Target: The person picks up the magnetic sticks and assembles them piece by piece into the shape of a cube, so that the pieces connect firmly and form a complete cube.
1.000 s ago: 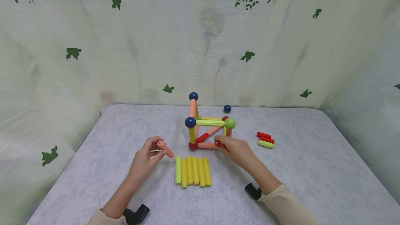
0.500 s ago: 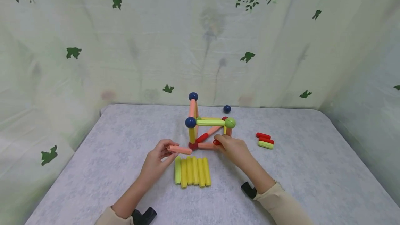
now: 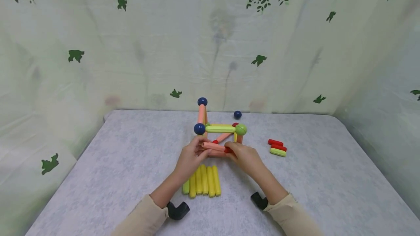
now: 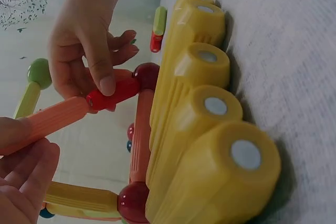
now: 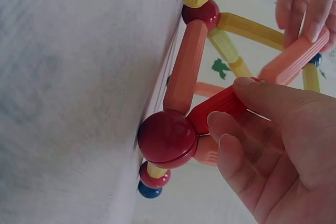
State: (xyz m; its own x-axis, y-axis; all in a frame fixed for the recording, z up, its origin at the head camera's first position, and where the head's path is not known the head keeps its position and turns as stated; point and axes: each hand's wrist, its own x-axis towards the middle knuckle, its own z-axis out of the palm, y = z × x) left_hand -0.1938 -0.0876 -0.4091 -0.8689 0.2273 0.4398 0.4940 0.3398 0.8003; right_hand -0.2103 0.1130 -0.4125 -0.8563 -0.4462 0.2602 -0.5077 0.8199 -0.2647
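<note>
Hands at near side of rod-and-ball frame [image 3: 218, 130], mid-table. Left hand [image 3: 190, 157]: fingers pinched on salmon rod [image 3: 213, 146], held level above frame's near bottom edge. Right hand [image 3: 244, 156]: fingertips clamped on short red rod [image 5: 218, 106], meeting salmon rod end to end. Yellow rods [image 3: 205, 179]: row just near of hands. Red and green short rods [image 3: 277, 147]: right, apart.

Two bare hands, left hand [image 3: 190, 157] and right hand [image 3: 244, 157], no rings or gloves. Short, unpainted nails. Forearms bare up to pale beige long sleeves, left sleeve [image 3: 141, 219] and right sleeve [image 3: 290, 216], soft fabric, plain cuffs pushed back. Black angular camera mount under each wrist, left mount [image 3: 177, 210], right mount [image 3: 259, 200].
</note>
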